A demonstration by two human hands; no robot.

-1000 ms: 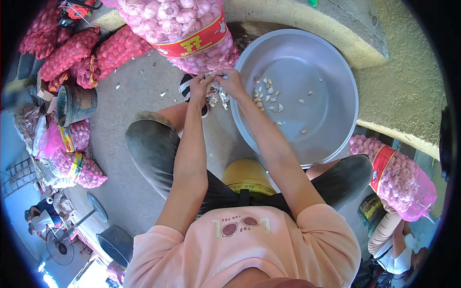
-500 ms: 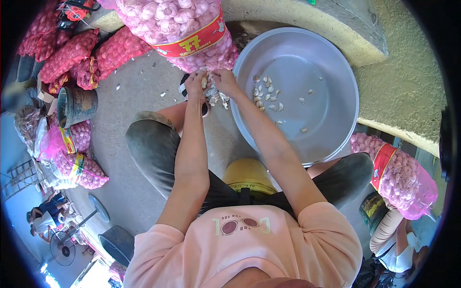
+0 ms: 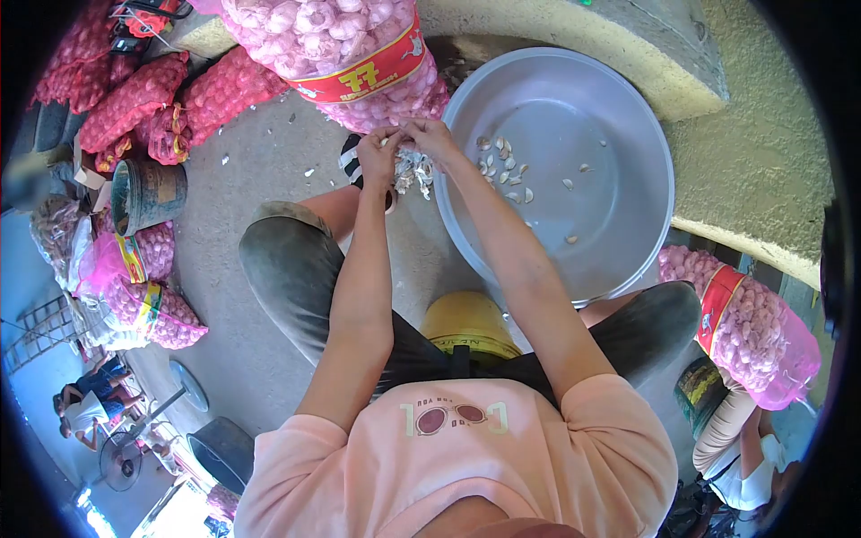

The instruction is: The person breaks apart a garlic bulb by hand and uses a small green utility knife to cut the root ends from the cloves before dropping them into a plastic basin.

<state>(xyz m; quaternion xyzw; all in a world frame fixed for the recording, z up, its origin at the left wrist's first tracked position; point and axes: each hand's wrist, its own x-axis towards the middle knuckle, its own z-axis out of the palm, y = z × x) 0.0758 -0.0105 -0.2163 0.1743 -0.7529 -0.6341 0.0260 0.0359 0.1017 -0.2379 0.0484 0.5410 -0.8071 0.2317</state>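
Close together in front of the big pink mesh sack of garlic (image 3: 327,54), both hands have their fingers pinched. My left hand (image 3: 377,154) holds a pale piece of garlic at its fingertips. My right hand (image 3: 430,142) meets it there, fingers bent, and what it pinches is too small to make out. Papery garlic skins (image 3: 413,172) lie on the floor just below the hands. To the right stands a wide grey-purple basin (image 3: 583,242) with several loose garlic cloves (image 3: 502,161) in it, mostly on its left side.
Red mesh sacks (image 3: 134,103) and a dark bucket (image 3: 148,195) stand at the left. A yellow bucket (image 3: 466,321) is between my legs. Another garlic sack (image 3: 749,332) leans at the right, near a seated person (image 3: 744,466). A low concrete ledge (image 3: 664,54) curves behind the basin.
The hands have come closer together, fingertips now meeting. The bulb-like piece seen between them before is mostly hidden. The view has shifted slightly.
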